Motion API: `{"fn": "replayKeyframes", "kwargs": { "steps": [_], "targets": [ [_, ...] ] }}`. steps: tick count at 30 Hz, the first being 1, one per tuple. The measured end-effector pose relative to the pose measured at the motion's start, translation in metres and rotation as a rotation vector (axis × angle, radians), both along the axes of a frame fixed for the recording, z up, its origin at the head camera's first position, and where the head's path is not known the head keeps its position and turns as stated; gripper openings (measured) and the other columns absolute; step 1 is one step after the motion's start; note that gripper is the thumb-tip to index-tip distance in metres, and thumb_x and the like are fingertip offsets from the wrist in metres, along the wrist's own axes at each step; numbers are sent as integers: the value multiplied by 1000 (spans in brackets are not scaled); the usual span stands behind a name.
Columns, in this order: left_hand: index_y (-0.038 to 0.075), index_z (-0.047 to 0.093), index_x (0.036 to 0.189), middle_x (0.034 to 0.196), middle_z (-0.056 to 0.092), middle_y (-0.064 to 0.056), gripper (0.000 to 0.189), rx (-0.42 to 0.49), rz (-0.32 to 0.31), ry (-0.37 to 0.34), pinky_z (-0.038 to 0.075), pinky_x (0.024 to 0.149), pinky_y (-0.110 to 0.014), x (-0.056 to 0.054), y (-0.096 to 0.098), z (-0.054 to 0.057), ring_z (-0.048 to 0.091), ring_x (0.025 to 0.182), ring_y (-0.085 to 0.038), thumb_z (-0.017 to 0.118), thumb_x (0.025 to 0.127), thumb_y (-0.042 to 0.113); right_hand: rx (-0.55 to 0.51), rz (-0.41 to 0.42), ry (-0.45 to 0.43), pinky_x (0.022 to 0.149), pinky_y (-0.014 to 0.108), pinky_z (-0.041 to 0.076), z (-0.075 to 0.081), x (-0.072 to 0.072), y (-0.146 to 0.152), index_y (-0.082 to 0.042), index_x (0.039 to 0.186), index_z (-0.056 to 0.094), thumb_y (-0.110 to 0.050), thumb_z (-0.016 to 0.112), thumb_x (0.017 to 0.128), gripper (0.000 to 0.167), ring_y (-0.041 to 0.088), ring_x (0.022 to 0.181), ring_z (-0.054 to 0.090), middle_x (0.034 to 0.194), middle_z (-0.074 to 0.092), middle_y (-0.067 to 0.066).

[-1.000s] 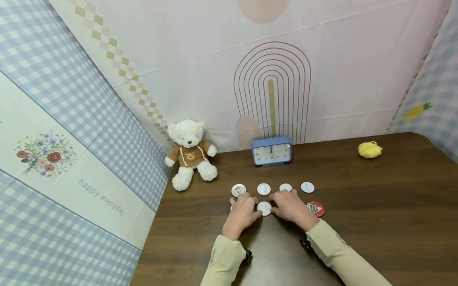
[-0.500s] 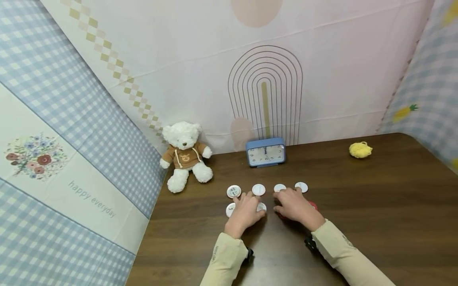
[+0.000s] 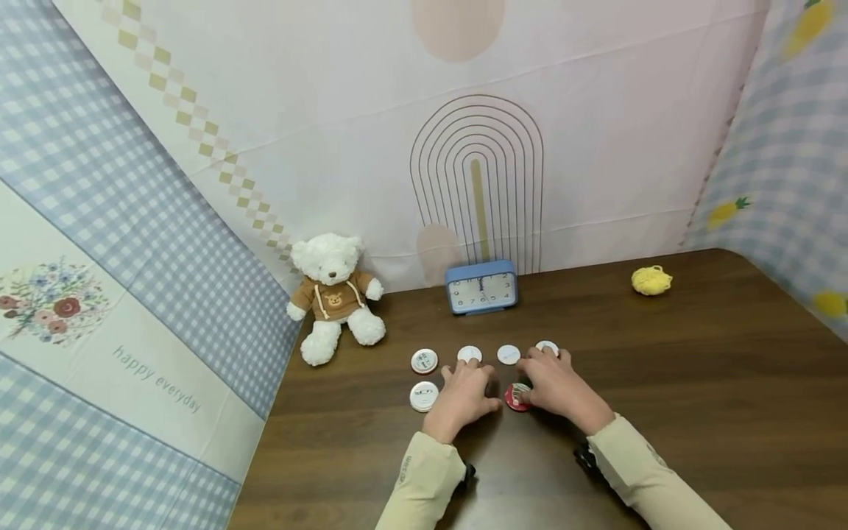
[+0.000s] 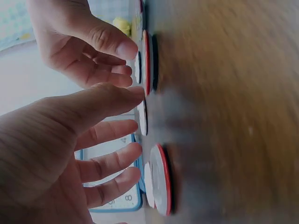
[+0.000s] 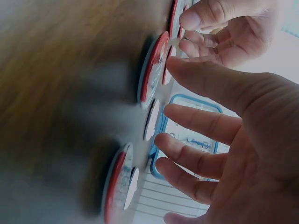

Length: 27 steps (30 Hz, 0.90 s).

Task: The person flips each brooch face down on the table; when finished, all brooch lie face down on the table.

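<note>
Several round discs lie on the dark wooden table (image 3: 662, 412). White discs (image 3: 508, 354) form a back row, another white disc (image 3: 424, 396) lies at the front left, and a red patterned disc (image 3: 516, 397) sits between my hands. My left hand (image 3: 464, 394) rests palm down with relaxed fingers just left of the red disc. My right hand (image 3: 555, 383) lies flat beside it, thumb at the disc's edge. The left wrist view shows the left hand (image 4: 70, 140) spread over the discs. The right wrist view shows the right hand (image 5: 224, 140), thumb by the red disc (image 5: 154, 70).
A blue alarm clock (image 3: 481, 287) stands behind the discs by the cloth backdrop. A white teddy bear (image 3: 331, 294) sits at the back left, and a yellow yarn ball (image 3: 651, 280) at the back right. Patterned cloth walls close in both sides.
The red disc has slid left from beside my right hand to between the hands. My left hand now covers the white disc that lay there, and the front-left white disc shows.
</note>
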<state>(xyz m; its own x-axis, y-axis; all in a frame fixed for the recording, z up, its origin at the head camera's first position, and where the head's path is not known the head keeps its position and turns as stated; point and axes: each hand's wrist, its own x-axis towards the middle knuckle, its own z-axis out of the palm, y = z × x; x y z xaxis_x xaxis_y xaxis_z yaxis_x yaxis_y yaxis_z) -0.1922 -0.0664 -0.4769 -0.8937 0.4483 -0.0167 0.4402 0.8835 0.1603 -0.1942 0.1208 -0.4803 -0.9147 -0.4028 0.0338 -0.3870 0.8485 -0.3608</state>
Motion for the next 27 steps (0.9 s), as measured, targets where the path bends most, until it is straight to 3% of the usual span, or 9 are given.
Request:
{"fn": "replayKeyframes", "kwargs": {
  "steps": [8,16,27],
  "targets": [
    [19,71,114,101,61,-2,43,-19,-39,-2,37,86,-49,3,11,-2,55,98,-25,89,76,30,-4,-3,-50,89,70,31,-3,5,6,-10,94,70,-24,93,69,36,36,100,47,100,54,9],
    [21,70,115,106,61,-3,45,-22,-57,10,39,88,-51,2,17,-2,55,103,-26,89,75,26,19,37,-53,91,72,31,-1,7,12,-14,89,67,-28,94,69,36,36,100,47,96,53,6],
    [23,73,106,99,60,0,32,-16,-106,10,39,83,-48,2,19,-2,55,97,-24,87,78,27,21,41,-85,95,73,29,-2,8,14,-13,86,67,-24,95,66,36,36,100,50,94,55,4]
  ]
}}
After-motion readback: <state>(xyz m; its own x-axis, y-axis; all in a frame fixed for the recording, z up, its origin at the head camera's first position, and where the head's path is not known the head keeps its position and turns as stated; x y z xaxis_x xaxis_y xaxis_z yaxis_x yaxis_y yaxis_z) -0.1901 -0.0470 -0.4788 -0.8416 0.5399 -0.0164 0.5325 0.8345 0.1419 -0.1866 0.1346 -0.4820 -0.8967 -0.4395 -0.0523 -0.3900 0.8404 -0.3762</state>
